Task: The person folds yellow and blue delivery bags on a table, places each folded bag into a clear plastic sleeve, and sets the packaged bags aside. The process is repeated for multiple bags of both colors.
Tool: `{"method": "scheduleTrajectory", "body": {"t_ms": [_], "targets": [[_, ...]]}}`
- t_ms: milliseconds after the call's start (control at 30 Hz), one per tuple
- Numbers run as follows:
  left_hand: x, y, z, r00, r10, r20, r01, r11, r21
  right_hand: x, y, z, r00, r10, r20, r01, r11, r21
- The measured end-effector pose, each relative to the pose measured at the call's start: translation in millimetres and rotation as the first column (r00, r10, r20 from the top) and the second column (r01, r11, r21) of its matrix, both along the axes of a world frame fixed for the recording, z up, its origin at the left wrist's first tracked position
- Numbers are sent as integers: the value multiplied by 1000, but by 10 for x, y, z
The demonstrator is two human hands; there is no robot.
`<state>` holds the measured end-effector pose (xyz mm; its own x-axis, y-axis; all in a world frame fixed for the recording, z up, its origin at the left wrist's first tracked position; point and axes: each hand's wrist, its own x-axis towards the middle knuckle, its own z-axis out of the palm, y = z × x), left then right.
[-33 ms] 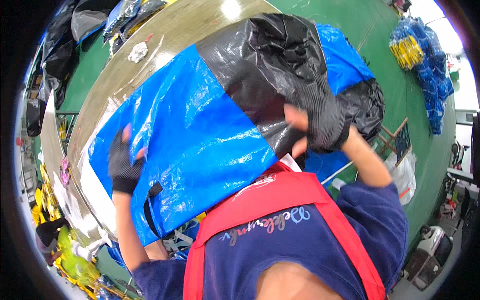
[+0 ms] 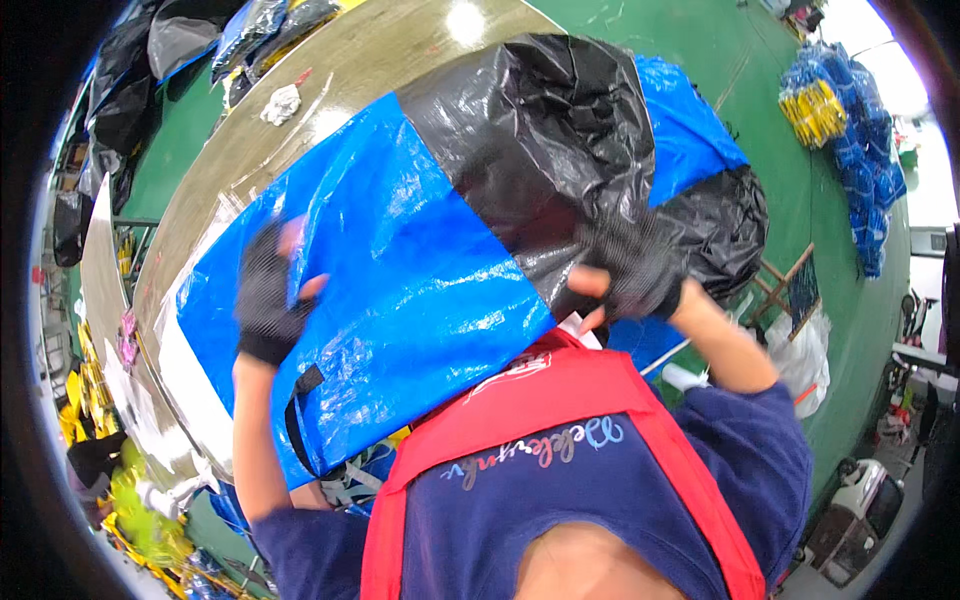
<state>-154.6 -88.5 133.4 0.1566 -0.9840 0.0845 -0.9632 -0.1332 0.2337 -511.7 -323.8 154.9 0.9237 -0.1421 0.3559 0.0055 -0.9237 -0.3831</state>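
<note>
A blue and black plastic-looking sheet or large bag lies over the table in front of me, its black part crumpled at the far right. My left hand, in a black fingerless glove, rests on or just above the blue part, fingers apart. My right hand, gloved alike, is at the black part near its right edge; its thumb is apart from the fingers, which blur into the black material. Nothing shows in either hand. A short black strap is at the near left edge of the blue part.
The greyish table curves around the sheet, with a crumpled white scrap on it. More blue and black material hangs beyond the right side. Bundled blue and yellow packs stand on the green floor, and a clear plastic bag lies nearer.
My left hand has shifted a little right and away from me over the blue part. My right hand has moved slightly left and nearer. The sheet looks almost unchanged.
</note>
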Motion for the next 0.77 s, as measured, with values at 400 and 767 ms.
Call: {"method": "scheduleTrajectory", "body": {"t_ms": [400,767], "targets": [[-1148,-1890,-1410,653,-754,-71,757,654,10,1028,-423,735,762,-197,-617,22,960,-280],[1329,865,-1137,904,-246,-349,369,861,350,1561,-1963,-924,647,108,-755,154,951,268]]}}
